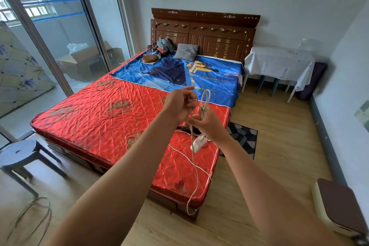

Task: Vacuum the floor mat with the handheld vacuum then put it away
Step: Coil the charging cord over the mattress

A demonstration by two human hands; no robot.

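Note:
Both my arms reach out over the red mattress (103,118). My right hand (208,126) grips a bundle of white cable loops (202,99), and a white adapter block (197,144) hangs just below it. My left hand (179,102) pinches a strand of the same cable near the top of the loops. The rest of the white cable (196,175) trails down across the mattress and over its near corner. A dark object (186,129), mostly hidden behind my hands, lies on the mattress. The grey patterned floor mat (244,136) lies on the wooden floor right of the bed.
A blue sheet (209,74), a grey pillow (185,52) and clothes lie at the wooden headboard. A white-covered table (279,62) stands at the back right. A grey stool (22,156) and a wire coil (34,213) are at the left; a brown-topped unit (339,203) is at the right.

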